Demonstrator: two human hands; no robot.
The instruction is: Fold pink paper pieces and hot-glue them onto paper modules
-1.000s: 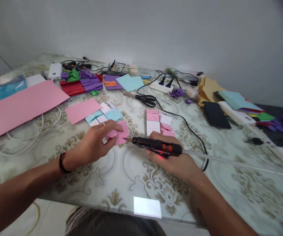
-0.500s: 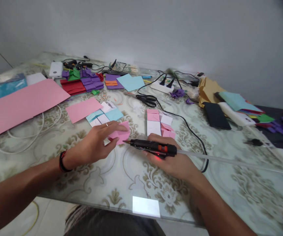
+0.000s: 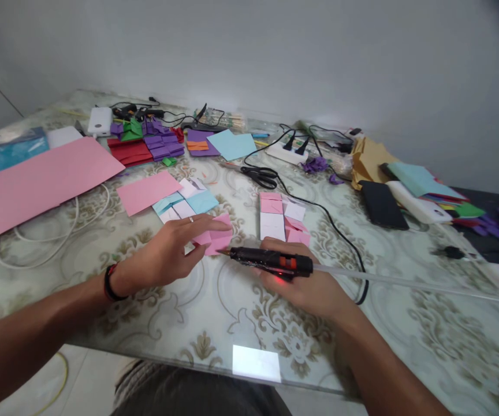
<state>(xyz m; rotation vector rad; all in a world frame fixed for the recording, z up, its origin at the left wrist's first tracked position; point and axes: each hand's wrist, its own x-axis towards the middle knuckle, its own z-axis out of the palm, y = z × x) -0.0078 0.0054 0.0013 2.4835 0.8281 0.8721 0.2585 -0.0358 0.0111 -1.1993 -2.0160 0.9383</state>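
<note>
glue gun: black with orange-red | held paper: pink | tabletop: pale, brownish floral scrolls

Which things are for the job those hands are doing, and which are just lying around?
In the job:
small pink paper, held by the left hand
black glue gun, held by the right hand

Probably just lying around:
scissors
crumpled purple paper
flat black object

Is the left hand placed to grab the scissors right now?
Probably not: the left hand holds pink paper and would likely need freeing first. The way looks free, though: just tabletop between that paper and the scissors.
</note>
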